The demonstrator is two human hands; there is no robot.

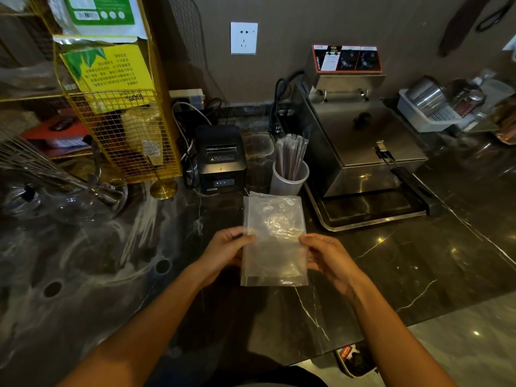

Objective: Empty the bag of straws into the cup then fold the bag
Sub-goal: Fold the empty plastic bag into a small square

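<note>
Dark marbled table (391, 275) runs under a brown wall, with a receipt printer (220, 157) and a steel fryer (360, 141) at the back. Between them stands the cup (290, 177), with the straws (291, 155) upright in it; emptying looks complete. Folding is the step in hand. I hold the bag (275, 241) flat and upright in front of me, just nearer than the cup. My left hand (226, 252) pinches its left edge about midway; my right hand (326, 261) pinches the right edge at the same height. Whether the bag rests on the table or hangs above it, I cannot tell. The film is clear, thin and creased, and it seems already doubled along one side. Judgement: lay it flat, press out trapped air, bring edge to edge squarely, then run a finger along the crease, since slick film is likely to spring open
</note>
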